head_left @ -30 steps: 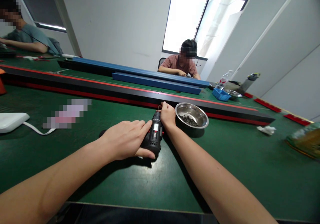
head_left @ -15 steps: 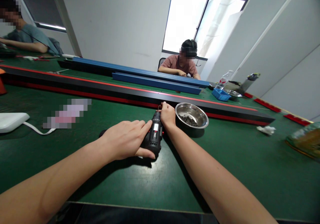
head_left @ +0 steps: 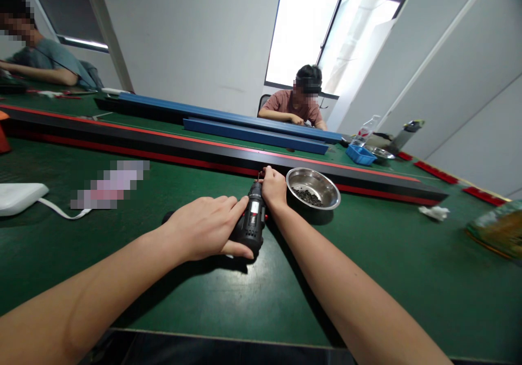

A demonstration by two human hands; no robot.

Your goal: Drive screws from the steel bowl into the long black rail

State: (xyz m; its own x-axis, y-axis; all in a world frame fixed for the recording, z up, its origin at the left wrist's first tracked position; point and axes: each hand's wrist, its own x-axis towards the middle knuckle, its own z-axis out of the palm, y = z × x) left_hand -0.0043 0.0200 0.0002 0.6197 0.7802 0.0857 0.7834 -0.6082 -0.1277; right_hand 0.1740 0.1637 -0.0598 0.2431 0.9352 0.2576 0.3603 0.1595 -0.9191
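My left hand (head_left: 206,226) is wrapped round a black electric screwdriver (head_left: 252,223) that lies low over the green table (head_left: 228,294), its nose pointing at the long black and red rail (head_left: 171,147). My right hand (head_left: 273,186) is closed in a pinch at the tool's tip, right against the rail's near edge; what the fingers pinch is too small to make out. A steel bowl (head_left: 313,187) holding several small dark screws stands just right of that hand.
Blue rails (head_left: 244,128) lie beyond the black one. A white pad with a strap (head_left: 18,197) sits at the left, crumpled paper (head_left: 435,211) and a bag (head_left: 495,229) at the right. A blue tray (head_left: 361,154), bottle and second bowl are far right. Two other people sit across the table.
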